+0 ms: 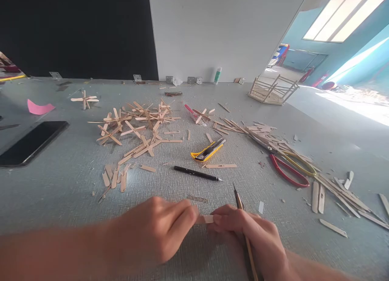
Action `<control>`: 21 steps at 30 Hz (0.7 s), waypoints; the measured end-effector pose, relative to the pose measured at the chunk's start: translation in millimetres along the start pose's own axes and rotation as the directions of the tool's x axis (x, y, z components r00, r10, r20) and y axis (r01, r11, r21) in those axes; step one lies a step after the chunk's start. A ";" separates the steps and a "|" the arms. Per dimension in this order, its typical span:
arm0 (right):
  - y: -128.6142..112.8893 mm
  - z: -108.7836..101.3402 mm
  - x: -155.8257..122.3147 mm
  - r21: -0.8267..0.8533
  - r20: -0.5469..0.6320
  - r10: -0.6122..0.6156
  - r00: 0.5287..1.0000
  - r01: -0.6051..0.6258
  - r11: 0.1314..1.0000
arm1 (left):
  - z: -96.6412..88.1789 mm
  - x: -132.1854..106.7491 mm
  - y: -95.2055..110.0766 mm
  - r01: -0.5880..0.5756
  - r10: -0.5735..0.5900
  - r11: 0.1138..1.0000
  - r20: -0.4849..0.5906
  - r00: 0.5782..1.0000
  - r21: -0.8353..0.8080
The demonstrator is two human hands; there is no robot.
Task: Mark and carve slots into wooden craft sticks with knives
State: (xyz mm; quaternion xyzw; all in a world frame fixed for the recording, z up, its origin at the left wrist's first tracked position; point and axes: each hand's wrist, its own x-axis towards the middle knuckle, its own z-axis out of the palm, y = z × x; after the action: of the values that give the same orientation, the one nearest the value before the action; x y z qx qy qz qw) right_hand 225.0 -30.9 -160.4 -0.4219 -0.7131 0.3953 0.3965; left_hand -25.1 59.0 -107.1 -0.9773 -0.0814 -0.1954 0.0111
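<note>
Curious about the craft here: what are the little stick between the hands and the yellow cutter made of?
The stick looks like pale, unfinished wood, matte like the scattered craft sticks. The yellow cutter seems glossy plastic with a dark, possibly metal, slider.

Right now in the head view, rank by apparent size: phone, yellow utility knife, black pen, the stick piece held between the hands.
1. phone, clearly largest.
2. black pen and yellow utility knife: similar length, the knife thicker; too close to rank.
3. stick piece, smallest though nearest the camera, pinched between left hand and right hand.

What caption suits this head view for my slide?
Left hand and right hand pinch a small wooden stick piece; right also holds a pencil.
</note>
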 end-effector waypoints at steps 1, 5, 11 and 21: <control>1.8 2.5 -0.6 0.018 -0.007 0.002 1.000 -0.002 1.000 | -0.1 0.4 0.6 -0.026 0.026 0.998 0.008 1.000 0.062; 6.6 11.4 -2.5 0.058 -0.033 0.037 0.999 -0.035 0.998 | 1.4 -2.1 0.8 -0.047 0.039 0.989 0.059 0.997 0.138; 3.0 7.4 -1.9 0.039 -0.003 0.072 0.997 -0.072 0.997 | 10.6 -11.2 2.6 0.199 -0.177 0.956 0.118 0.977 -0.215; -2.0 8.2 7.1 -0.059 -0.157 0.093 0.983 -0.103 0.993 | 1.2 0.6 -6.4 0.429 -0.424 0.691 0.154 0.892 -0.582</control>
State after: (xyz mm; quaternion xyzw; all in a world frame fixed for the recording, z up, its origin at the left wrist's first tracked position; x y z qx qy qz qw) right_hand 214.8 -26.9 -160.0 -0.4988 -0.6715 0.3565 0.4161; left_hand -25.1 65.4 -108.0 -0.8840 -0.2395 -0.2045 -0.3456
